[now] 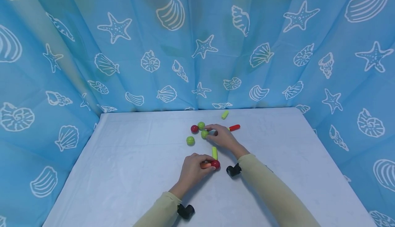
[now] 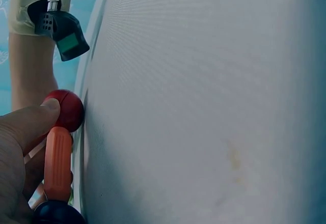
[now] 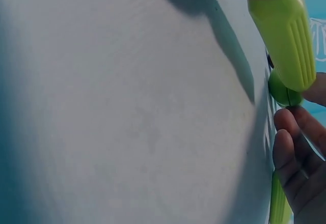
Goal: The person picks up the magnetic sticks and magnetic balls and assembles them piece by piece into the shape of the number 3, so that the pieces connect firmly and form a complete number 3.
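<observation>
Head view: left hand (image 1: 192, 168) pinches a red ball (image 1: 215, 164), right hand (image 1: 223, 136) a green ball (image 1: 204, 134), well inside the white table's (image 1: 129, 144) side edges.
Left wrist: an orange stick (image 2: 58, 163) touches the red ball, open table beside it. Right wrist: a yellow-green stick (image 3: 288, 40) partly hides the green ball.

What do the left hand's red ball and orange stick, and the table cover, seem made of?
Red ball: probably molded plastic, smooth, with a fine seam line. Orange stick: likely plastic, satin, with lengthwise ridges; painted wood possible. Table cover: apparently woven fabric, matte, finely textured.
</observation>
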Demonstrator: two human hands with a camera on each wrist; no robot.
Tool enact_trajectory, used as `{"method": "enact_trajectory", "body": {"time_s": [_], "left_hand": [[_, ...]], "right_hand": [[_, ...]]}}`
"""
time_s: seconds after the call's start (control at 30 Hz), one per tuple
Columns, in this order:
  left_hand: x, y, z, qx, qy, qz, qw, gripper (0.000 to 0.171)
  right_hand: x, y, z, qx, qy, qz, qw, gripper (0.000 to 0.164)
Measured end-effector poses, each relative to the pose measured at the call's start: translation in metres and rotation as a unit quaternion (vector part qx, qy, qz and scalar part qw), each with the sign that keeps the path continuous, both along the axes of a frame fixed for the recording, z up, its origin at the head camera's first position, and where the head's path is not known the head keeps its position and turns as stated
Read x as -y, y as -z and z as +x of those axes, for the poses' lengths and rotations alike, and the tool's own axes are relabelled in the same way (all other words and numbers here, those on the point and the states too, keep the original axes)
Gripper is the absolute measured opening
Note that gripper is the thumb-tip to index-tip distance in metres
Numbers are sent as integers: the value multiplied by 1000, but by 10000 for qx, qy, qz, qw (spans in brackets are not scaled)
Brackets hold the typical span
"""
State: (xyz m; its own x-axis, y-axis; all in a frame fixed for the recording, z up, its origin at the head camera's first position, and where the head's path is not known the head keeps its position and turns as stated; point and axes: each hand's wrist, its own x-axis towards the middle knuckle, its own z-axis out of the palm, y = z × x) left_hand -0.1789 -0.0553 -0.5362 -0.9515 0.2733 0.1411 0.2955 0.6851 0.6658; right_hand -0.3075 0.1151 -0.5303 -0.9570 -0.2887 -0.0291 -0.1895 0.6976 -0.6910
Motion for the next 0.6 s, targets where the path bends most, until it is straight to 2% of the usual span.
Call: {"method": "enact_trajectory", "body": {"time_s": [0.37,0.6], "left_hand": [[-1,-1,0,-6,-18,-24,10000,30],[-1,-1,0,-45,-22,-65,10000,28]], "right_hand": [[-1,2,1,-42,-52,107,9999,39],[-7,-2,8,14,14,152,9999,37]]}}
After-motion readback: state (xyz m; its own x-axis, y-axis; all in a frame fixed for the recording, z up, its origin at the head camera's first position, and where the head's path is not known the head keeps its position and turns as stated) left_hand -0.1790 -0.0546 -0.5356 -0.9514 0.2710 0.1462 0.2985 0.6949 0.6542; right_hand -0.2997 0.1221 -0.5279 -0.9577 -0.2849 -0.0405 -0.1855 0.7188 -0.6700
